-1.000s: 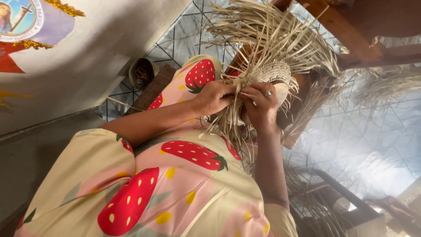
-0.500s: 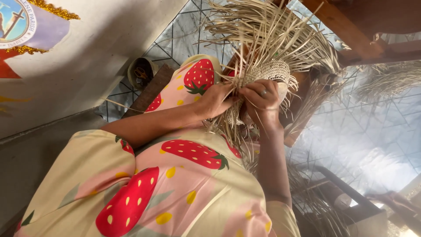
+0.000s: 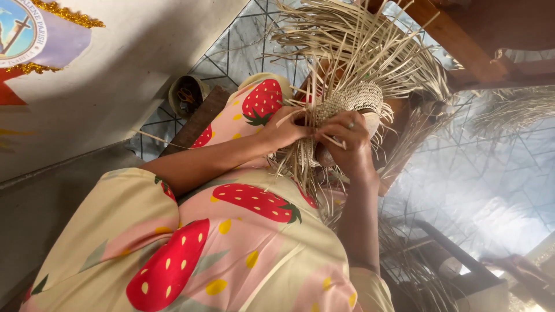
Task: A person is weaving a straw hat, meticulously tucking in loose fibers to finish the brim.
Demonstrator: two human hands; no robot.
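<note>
A partly woven straw piece [image 3: 355,98] with a tight pale weave and many loose strands fanning outward rests over my knee. My left hand [image 3: 284,130] pinches strands at the weave's near edge. My right hand [image 3: 347,144], a ring on one finger, grips strands right beside it, its fingers curled over the woven edge. The two hands touch at the fingertips. Loose strands hang down below both hands over my strawberry-print dress [image 3: 231,242].
A round container [image 3: 188,95] holding scissors stands on the tiled floor [image 3: 491,190] by a dark wooden plank [image 3: 196,118]. Wooden furniture [image 3: 457,46] stands beyond the straw. More loose straw [image 3: 514,107] lies at the right. A pale wall [image 3: 133,69] is at the left.
Both hands stay on the straw piece. My right hand has shifted slightly along the woven edge, and the strands between the fingers have been reworked.
</note>
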